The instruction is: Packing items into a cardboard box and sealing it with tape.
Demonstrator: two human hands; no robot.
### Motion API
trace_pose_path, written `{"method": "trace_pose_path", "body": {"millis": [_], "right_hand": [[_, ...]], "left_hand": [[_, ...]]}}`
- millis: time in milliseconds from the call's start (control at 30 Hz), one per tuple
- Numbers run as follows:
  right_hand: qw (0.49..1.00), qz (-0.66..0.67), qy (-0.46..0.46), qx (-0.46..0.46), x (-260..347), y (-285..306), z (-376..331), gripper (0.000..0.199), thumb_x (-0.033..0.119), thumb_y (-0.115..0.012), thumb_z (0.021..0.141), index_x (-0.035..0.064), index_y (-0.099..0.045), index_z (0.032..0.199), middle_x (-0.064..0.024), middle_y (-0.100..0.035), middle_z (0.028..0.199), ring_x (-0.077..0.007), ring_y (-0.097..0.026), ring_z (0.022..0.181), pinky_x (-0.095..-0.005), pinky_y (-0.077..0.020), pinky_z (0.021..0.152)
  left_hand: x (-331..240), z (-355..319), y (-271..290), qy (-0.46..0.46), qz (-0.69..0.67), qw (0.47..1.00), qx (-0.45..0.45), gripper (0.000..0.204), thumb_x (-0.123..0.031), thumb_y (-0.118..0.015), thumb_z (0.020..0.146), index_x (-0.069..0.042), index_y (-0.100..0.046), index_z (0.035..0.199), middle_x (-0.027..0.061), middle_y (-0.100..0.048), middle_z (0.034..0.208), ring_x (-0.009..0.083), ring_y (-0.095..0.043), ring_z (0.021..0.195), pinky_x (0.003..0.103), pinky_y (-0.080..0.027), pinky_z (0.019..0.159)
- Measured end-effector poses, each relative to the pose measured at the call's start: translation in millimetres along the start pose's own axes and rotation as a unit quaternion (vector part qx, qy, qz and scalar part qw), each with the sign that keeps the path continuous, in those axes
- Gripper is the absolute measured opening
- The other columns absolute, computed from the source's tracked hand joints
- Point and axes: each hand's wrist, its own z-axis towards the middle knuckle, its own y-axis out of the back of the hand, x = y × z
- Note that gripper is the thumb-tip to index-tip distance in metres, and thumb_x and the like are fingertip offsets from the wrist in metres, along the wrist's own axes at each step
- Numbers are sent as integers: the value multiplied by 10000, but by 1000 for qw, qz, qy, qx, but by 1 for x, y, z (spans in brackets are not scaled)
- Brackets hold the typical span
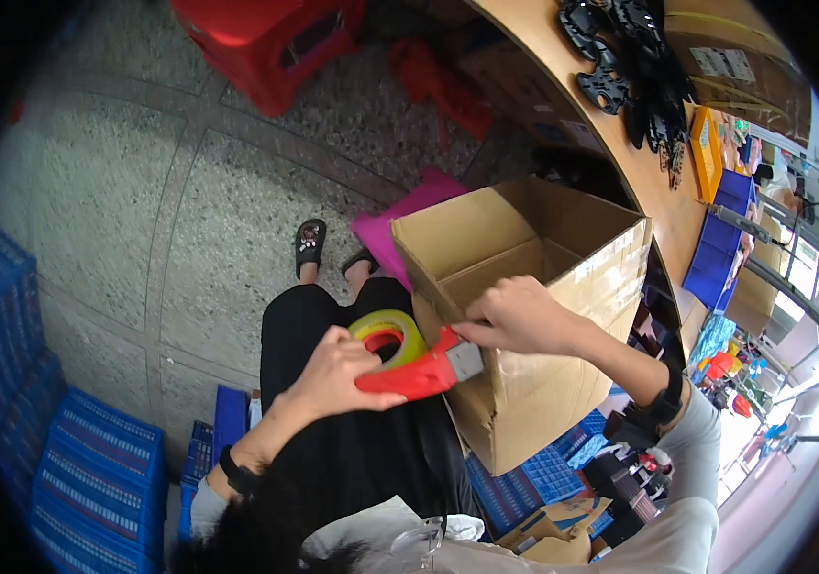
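My left hand point(335, 378) is closed around the handle of a red tape dispenser point(409, 379) with a grey metal plate at its front. A wide roll of yellow tape point(400, 330) sits on the dispenser, above my lap. The dispenser's front end is close against the near side of an open cardboard box point(577, 330). My right hand point(524, 318) is curled in a pinch at the box's near upper edge, its thumb just beyond the dispenser's front. What lies between those fingers is hidden. Shiny clear tape covers part of the box's right side.
Blue plastic crates point(94, 469) are stacked at left. More blue crates point(553, 475) lie below the box. A red stool point(276, 43) and a pink plastic piece point(409, 215) are beyond my feet. On the wooden table point(610, 134) at right lie black parts point(625, 77) and blue bins point(716, 253).
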Motion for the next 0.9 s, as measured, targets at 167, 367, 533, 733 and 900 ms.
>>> {"method": "trace_pose_path", "body": {"millis": [167, 367, 533, 733, 900], "right_hand": [[996, 46, 72, 9, 42, 41, -76, 398, 325, -559, 861, 54, -594, 573, -156, -512, 488, -329, -553, 501, -401, -418, 466], [985, 104, 130, 36, 42, 79, -146, 396, 318, -555, 872, 52, -565, 579, -150, -505, 495, -327, -542, 516, -401, -400, 459], [944, 216, 248, 14, 10, 108, -182, 471, 385, -566, 872, 53, -542, 539, -116, -488, 467, -302, -494, 459, -384, -353, 443], [932, 311, 184, -38, -108, 48, -133, 560, 491, -608, 834, 1, -553, 570, -6, -401, 457, -90, -378, 467, -315, -316, 450], [940, 256, 4, -225, -153, 29, -161, 488, 471, -642, 804, -6, -667, 704, -96, -608, 580, -198, -591, 566, -330, -448, 543]], "left_hand": [[-92, -3, 34, -47, -3, 999, 10, 471, -430, -780, 609, -109, -454, 498, 1, -445, 487, 148, -481, 486, 301, -360, 610], [-178, 17, 48, -67, -4, 995, 75, 478, -436, -724, 692, -110, -433, 497, -3, -423, 448, 129, -498, 477, 263, -369, 585], [-247, 61, 62, -57, -29, 993, 100, 356, -341, -777, 649, -41, -588, 615, 71, -546, 559, 203, -535, 535, 323, -396, 587], [-195, 115, 15, -2, 63, 992, 110, 247, -273, -784, 654, -66, -688, 750, 115, -659, 711, 294, -592, 643, 395, -462, 655], [-193, 183, -23, 199, -2, 963, 184, 257, -223, -686, 807, 12, -678, 911, 73, -667, 741, 103, -572, 672, 279, -462, 624]]}}
